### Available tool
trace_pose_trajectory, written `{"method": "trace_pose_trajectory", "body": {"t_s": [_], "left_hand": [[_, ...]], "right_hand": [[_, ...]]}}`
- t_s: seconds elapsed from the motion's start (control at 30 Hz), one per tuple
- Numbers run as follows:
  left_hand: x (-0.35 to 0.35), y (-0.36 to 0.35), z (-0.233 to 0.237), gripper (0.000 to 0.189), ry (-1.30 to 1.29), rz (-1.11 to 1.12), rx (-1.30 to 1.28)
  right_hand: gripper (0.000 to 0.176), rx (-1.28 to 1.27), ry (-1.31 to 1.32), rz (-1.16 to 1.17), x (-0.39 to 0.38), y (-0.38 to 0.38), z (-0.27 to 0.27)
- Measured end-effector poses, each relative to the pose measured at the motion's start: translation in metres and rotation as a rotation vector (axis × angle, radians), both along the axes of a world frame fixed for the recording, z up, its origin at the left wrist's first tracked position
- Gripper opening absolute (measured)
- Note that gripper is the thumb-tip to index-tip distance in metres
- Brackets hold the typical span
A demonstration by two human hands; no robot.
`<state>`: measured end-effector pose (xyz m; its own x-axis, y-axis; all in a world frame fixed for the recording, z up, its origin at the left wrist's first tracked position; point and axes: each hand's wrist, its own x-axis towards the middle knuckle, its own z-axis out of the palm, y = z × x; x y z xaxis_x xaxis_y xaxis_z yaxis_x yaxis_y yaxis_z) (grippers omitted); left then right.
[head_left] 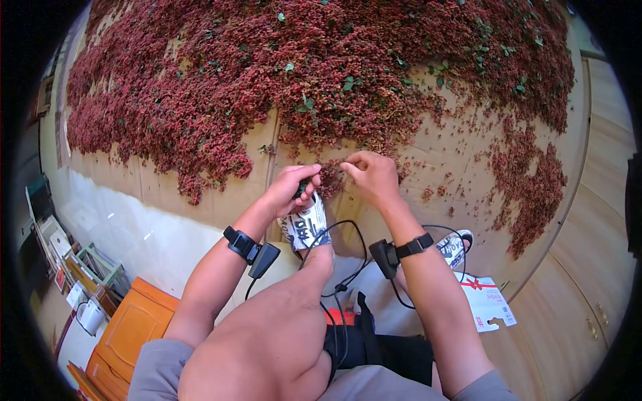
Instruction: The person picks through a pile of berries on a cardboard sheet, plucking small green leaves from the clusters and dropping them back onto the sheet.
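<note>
My left hand (298,186) is closed, its fingers curled and thumb pressed in. Some dark green leaf (302,188) shows inside its curled fingers. A small cluster of red peppercorns (331,178) appears right beside the left fingertips, between my two hands; whether it is held or lies on the cardboard behind is hard to tell. My right hand (372,175) is closed in a pinch, thumb against forefinger, just right of that cluster. What sits in the pinch is too small to make out. Both hands are above the near edge of the cardboard (428,150).
A broad heap of red peppercorns (267,73) with green leaves covers the cardboard ahead. A loose patch (531,180) lies right. Black cables (341,287) hang between my arms. My shoe (309,226) is below my left hand. An orange cabinet door (130,327) stands left; a white card (487,304) lies right.
</note>
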<state>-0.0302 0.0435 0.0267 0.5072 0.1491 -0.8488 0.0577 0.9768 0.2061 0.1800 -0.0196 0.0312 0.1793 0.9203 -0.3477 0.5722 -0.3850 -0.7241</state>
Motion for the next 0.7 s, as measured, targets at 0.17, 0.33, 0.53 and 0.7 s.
{"method": "trace_pose_trajectory", "body": {"t_s": [0.17, 0.33, 0.53, 0.7], "left_hand": [[0.010, 0.002, 0.004, 0.034, -0.006, -0.062, 0.080], [0.031, -0.003, 0.022, 0.044, -0.063, -0.036, -0.042], [0.020, -0.011, -0.007, 0.040, -0.094, -0.079, -0.035], [0.016, -0.013, -0.005, 0.033, -0.183, -0.056, -0.049]], "right_hand": [[0.018, -0.053, 0.403, -0.351, 0.005, -0.020, 0.008], [0.017, -0.015, 0.555, -0.165, -0.007, -0.025, 0.044], [0.020, -0.043, 0.109, -0.257, -0.006, -0.019, 0.016], [0.018, -0.008, -0.358, -0.313, -0.001, 0.000, -0.018]]}}
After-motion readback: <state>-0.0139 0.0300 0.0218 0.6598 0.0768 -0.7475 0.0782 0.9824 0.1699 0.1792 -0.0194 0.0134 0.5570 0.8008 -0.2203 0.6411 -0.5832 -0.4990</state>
